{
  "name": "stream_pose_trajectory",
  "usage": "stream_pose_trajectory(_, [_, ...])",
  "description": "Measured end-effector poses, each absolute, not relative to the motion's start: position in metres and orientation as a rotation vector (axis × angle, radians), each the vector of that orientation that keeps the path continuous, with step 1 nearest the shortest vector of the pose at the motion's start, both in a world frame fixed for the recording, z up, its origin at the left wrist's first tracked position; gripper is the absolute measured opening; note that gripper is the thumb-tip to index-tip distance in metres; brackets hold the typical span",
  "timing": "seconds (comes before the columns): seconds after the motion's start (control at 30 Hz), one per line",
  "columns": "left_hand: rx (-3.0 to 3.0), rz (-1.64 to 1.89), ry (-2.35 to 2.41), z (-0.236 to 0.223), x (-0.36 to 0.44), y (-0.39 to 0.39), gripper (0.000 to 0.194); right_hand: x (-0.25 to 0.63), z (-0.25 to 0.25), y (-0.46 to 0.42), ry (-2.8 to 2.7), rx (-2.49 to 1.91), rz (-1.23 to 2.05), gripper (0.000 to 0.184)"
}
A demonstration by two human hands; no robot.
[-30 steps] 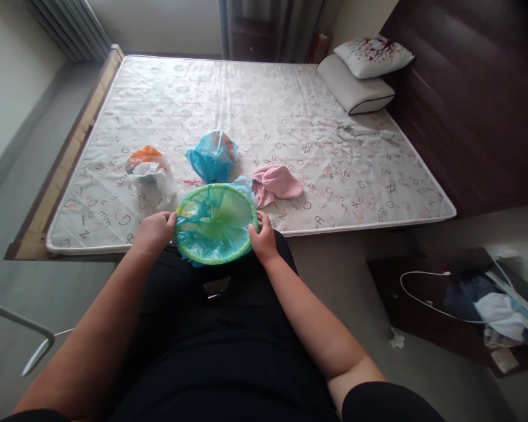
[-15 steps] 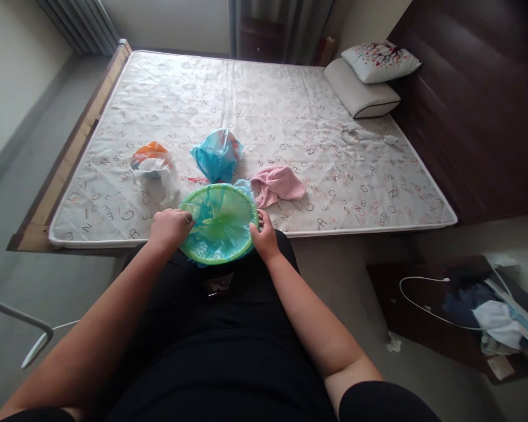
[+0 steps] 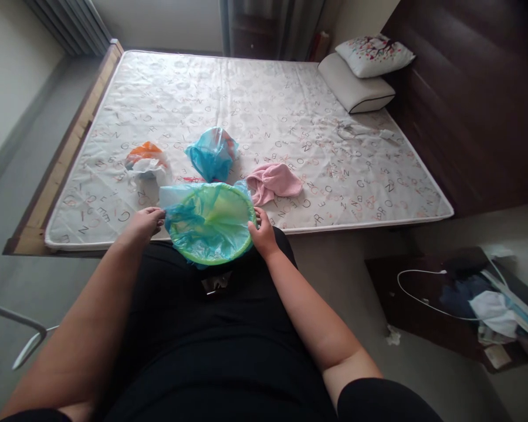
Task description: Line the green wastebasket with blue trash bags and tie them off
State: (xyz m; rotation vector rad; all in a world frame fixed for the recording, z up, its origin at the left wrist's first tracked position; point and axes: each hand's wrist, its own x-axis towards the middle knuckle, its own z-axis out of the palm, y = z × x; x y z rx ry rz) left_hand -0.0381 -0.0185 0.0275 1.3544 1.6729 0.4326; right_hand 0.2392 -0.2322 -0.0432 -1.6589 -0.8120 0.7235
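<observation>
Green bin (image 3: 229, 258), lined with a blue bag (image 3: 182, 218), sits at the frame's centre; left hand (image 3: 143, 225), fingertips together, pinches the bag's edge; right hand (image 3: 264, 233), curled, grips the rim.

Light: dim, diffuse, mattress (image 3: 264, 111) palest | Shadow: headboard (image 3: 462, 111) dark, black at upper-right corner | Glare: small glints on blue plastic liner (image 3: 211, 249) | Blur: white cloth (image 3: 493, 312) soft | Distortion: wide-angle stretch toward edges
</observation>
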Motion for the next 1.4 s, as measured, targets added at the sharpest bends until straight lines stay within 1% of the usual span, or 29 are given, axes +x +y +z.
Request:
stream_pose_trajectory(0.07, [1.517,0.427,1.801,0.032,-0.044,-0.021,0.014,0.239,-0.043,-0.232,-0.812,-1.649,0.738,0.056])
stream_pose_trajectory(0.13, [1.884,0.664,1.892,0.041,-0.040,-0.035,0.017,0.239,-0.043,-0.232,-0.817,-1.636,0.742,0.055])
stream_pose_trajectory(0.2, [2.283,0.924,1.734,0.048,-0.024,-0.055,0.022,0.240,-0.042,-0.233,-0.827,-1.619,0.740,0.054])
stream_pose_trajectory(0.23, [2.437,0.896,1.557,0.050,-0.013,-0.065,0.025,0.240,-0.042,-0.233,-0.831,-1.615,0.740,0.054])
stream_pose_trajectory(0.27, [2.537,0.767,1.382,0.049,0.000,-0.074,0.028,0.240,-0.041,-0.233,-0.832,-1.616,0.739,0.054])
stream_pose_trajectory(0.33, [2.629,0.319,1.136,0.040,0.025,-0.085,0.037,0.239,-0.041,-0.233,-0.832,-1.627,0.734,0.054])
stream_pose_trajectory(0.43, [2.635,-0.430,1.043,0.016,0.052,-0.087,0.052,0.238,-0.040,-0.233,-0.835,-1.643,0.724,0.055])
stream_pose_trajectory(0.47, [2.621,-0.600,1.026,0.008,0.056,-0.085,0.054,0.237,-0.040,-0.234,-0.839,-1.645,0.722,0.055])
stream_pose_trajectory(0.53, [2.602,-0.764,0.983,-0.004,0.061,-0.084,0.054,0.237,-0.039,-0.235,-0.850,-1.646,0.722,0.054])
stream_pose_trajectory(0.63, [2.666,-0.767,0.937,-0.011,0.066,-0.090,0.049,0.241,-0.040,-0.238,-0.849,-1.632,0.718,0.052])
stream_pose_trajectory(0.7, [2.725,-0.754,0.879,-0.012,0.072,-0.097,0.049,0.244,-0.041,-0.240,-0.834,-1.619,0.717,0.051])
stream_pose_trajectory(0.8, [2.628,-0.834,0.753,-0.021,0.089,-0.102,0.060,0.246,-0.041,-0.241,-0.826,-1.605,0.726,0.050])
stream_pose_trajectory(0.9, [2.456,-0.972,0.687,-0.038,0.109,-0.097,0.071,0.244,-0.042,-0.238,-0.844,-1.586,0.728,0.050])
stream_pose_trajectory(1.0, [2.403,-1.008,0.702,-0.057,0.120,-0.088,0.072,0.244,-0.045,-0.234,-0.763,-1.508,0.791,0.049])
stream_pose_trajectory(1.17, [2.433,-0.827,0.716,-0.073,0.110,-0.080,0.067,0.254,-0.049,-0.233,-0.369,-1.439,1.092,0.043])
stream_pose_trajectory(1.27, [2.444,-0.689,0.726,-0.078,0.102,-0.072,0.062,0.258,-0.043,-0.242,-0.310,-1.335,1.310,0.041])
stream_pose_trajectory(1.33, [2.434,-0.632,0.753,-0.080,0.101,-0.064,0.057,0.258,-0.037,-0.249,-0.322,-1.251,1.349,0.037])
stream_pose_trajectory(1.4, [2.424,-0.575,0.798,-0.081,0.100,-0.058,0.053,0.257,-0.030,-0.255,-0.265,-1.207,1.300,0.032])
